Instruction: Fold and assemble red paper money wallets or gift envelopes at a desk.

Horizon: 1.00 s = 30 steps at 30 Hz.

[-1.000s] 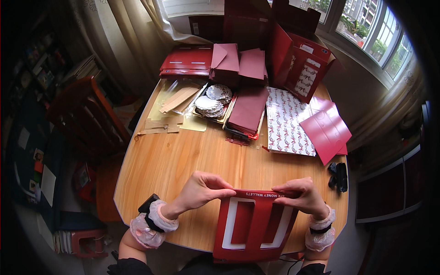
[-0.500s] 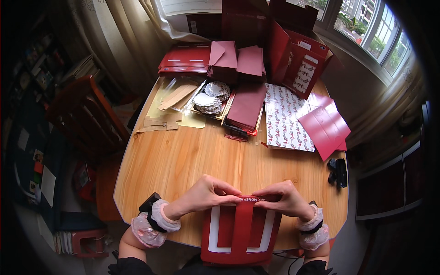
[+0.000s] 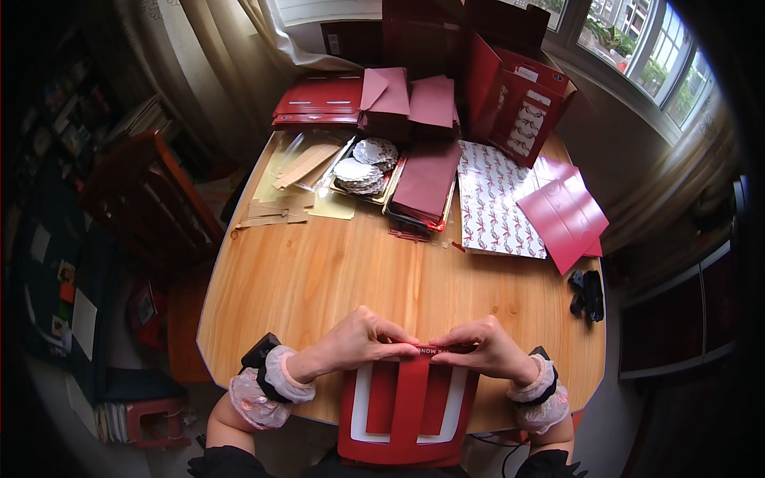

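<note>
Both hands, left (image 3: 362, 344) and right (image 3: 482, 350), pinched the top edge of a red card piece (image 3: 406, 402) at the table's (image 3: 319, 271) near edge. Its top looked creased but unfinished. Flat red sheets (image 3: 562, 215) lay across the table, apparently unfolded.

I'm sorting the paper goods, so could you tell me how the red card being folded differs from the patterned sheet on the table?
The red card is plain red with white panels and held by both hands; the patterned sheet is white with small red motifs, lying flat and untouched. Both are flat paper.
</note>
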{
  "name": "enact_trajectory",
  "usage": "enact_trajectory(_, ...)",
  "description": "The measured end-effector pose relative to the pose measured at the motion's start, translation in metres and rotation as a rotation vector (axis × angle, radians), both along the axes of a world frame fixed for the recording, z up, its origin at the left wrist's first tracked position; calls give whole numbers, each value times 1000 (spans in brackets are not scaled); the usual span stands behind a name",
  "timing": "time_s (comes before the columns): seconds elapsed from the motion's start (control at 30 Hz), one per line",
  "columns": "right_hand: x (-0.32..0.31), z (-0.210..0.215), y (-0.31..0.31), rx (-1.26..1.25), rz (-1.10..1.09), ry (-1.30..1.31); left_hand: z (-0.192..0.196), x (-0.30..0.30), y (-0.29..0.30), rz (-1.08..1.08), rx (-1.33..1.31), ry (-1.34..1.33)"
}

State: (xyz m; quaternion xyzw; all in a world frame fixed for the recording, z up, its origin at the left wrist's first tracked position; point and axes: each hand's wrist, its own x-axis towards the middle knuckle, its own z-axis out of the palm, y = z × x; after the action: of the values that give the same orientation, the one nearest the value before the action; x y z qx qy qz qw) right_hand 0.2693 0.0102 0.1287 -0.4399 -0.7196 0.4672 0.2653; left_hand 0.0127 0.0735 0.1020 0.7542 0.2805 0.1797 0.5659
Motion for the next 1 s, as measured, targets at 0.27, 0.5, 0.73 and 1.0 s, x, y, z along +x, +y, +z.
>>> enact_trajectory(0.27, -3, -3, 1, 33, 7, 10, -6, 3, -5, 2, 146, -10)
enact_trajectory(0.5, 5, -4, 0, -165, -184, 63, 8, -7, 7, 69, -8, 57)
enact_trajectory(0.73, 1, -4, -2, -208, -211, 78, 13, -8, 9, 13, 22, 65)
enact_trajectory(1.0, -2, -13, -3, -210, -208, 152, 13, 2, -3, 8, -26, 48)
